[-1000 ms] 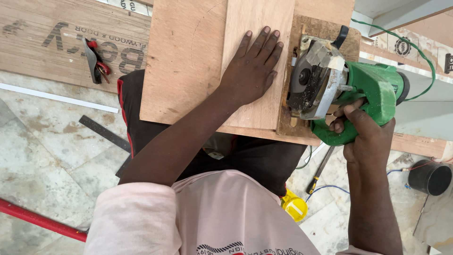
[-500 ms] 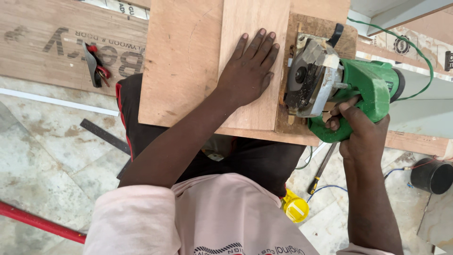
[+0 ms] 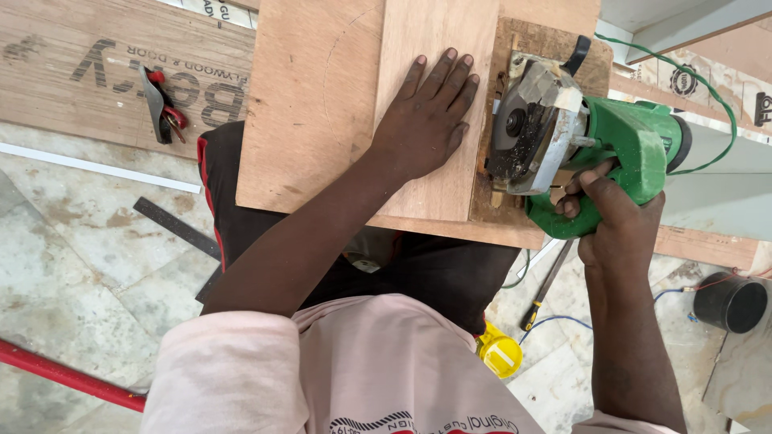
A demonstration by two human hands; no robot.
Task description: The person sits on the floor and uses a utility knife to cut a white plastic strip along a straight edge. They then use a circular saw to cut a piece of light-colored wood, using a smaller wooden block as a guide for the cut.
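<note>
Your right hand (image 3: pixel 607 213) is wrapped tightly around the handle of the green saw (image 3: pixel 579 145), which sits at the right edge of the narrow board (image 3: pixel 430 48). Your left hand (image 3: pixel 426 120) lies flat and spread on that board, pressing it onto the wider plywood sheet (image 3: pixel 314 104) on your lap. Keep these fingers away from the blade (they are quite near it) and push the saw straight along the board edge, slowly. Mind the green cable (image 3: pixel 708 96) looping behind the saw; it could catch. On the floor near you are a yellow tape measure (image 3: pixel 498 354) and a screwdriver (image 3: pixel 547 289); further left lies a metal ruler (image 3: pixel 173 225).
</note>
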